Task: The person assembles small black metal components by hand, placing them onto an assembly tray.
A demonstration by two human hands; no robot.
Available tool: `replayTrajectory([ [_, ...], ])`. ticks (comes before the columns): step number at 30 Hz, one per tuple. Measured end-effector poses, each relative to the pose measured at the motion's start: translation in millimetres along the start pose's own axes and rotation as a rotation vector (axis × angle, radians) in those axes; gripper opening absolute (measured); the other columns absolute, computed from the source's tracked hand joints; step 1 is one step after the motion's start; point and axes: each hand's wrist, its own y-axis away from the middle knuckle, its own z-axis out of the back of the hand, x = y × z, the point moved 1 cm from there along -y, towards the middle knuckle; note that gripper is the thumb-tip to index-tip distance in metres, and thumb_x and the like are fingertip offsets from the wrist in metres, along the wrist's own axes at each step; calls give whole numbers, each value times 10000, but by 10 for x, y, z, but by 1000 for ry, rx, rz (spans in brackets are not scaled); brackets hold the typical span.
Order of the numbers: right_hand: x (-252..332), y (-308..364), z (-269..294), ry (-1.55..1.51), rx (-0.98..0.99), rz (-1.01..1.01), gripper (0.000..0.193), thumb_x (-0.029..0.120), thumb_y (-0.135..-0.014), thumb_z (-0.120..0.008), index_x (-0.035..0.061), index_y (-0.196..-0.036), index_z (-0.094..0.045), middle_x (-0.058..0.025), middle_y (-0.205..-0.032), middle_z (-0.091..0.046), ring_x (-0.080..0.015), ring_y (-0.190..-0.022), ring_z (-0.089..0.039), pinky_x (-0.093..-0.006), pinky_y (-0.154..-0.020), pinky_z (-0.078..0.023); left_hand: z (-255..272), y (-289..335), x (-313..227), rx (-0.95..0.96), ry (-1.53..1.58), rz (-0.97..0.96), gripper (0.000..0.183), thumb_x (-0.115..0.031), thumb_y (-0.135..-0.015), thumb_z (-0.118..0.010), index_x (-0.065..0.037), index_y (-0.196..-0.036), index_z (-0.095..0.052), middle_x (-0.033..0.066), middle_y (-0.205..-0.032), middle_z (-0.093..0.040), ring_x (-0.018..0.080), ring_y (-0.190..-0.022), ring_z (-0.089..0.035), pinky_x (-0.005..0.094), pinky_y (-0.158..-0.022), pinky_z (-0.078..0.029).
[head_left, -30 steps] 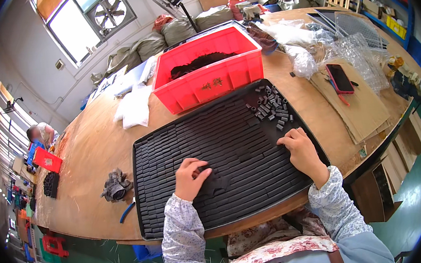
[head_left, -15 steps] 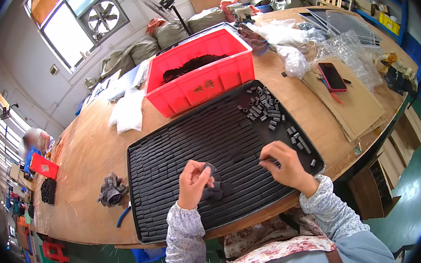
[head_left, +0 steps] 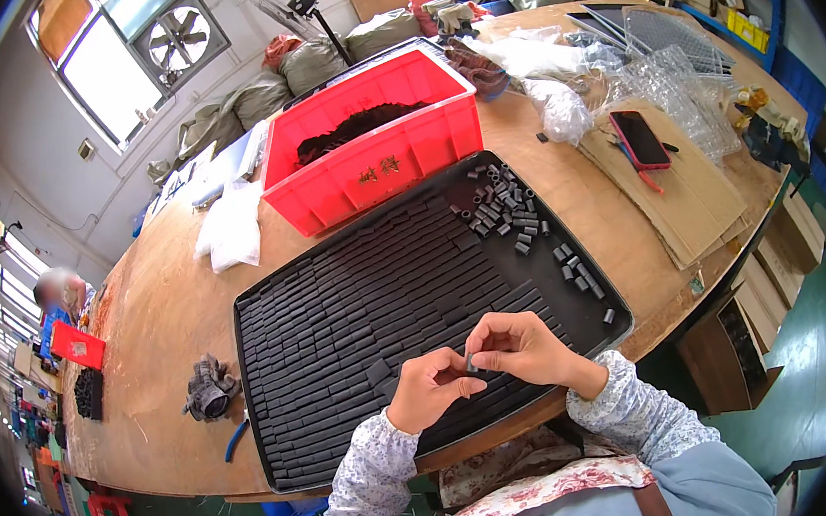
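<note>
A wide black tray (head_left: 601,293) lies before me, lined with long rows of small black pieces (head_left: 328,295). Over its near part my left hand (head_left: 429,386) and my right hand (head_left: 524,348) meet fingertip to fingertip. Both pinch one small dark grey piece (head_left: 472,364); the fingers cover most of it, so its exact shape cannot be made out. Left of my hands, a few flat dark squares (head_left: 380,371) rest on top of the rows. Short black tubes (head_left: 507,212) lie loose in the tray's far right corner, and several more run down its right side.
Behind the tray stands a red plastic bin (head_left: 366,169) with dark material inside. A phone (head_left: 640,140) lies on cardboard (head_left: 690,224) at the right, near clear plastic bags (head_left: 562,112). Left of the tray are a crumpled dark glove (head_left: 210,386) and a blue-handled tool (head_left: 236,440).
My hands have come together: the left moved right, the right moved left and down. Both now grip one small piece. The view has shifted slightly.
</note>
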Motion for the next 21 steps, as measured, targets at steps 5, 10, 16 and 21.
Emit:
replayTrajectory([
  [5, 6, 18, -11, 67, -29, 26, 61, -7, -878, -650, -3, -928, -615, -5, -853, -619, -60, -797, -578, -226, -725, -501, 29, 21, -8, -14, 18, 78, 202, -79, -807, -772, 46, -879, -630, 45, -742, -656, 78, -645, -610, 223, -577, -507],
  [10, -29, 56, -14, 137, -55, 31, 73, -15, -859, -666, 3, -920, -630, -26, -888, -646, -80, -824, -604, -244, -736, -509, 32, 45, -21, 12, -3, 73, 153, -59, -849, -722, 47, -932, -650, 55, -760, -667, 81, -637, -607, 221, -573, -505],
  [16, 93, 42, -46, 538, -3, 409, 222, -49, -728, -726, 65, -902, -649, -70, -954, -663, -257, -906, -630, -321, -753, -522, 61, 53, 7, 24, 131, 71, 197, -56, -866, -701, 61, -1016, -650, 76, -838, -679, 105, -704, -632, 229, -647, -532],
  [21, 48, 25, -26, 746, -2, 580, 162, -39, -742, -726, 37, -864, -651, -77, -956, -665, -231, -867, -631, -315, -746, -519, 51, 50, 23, 28, 137, 94, 182, -31, -877, -676, 65, -1029, -648, 97, -877, -686, 132, -767, -654, 250, -724, -551],
])
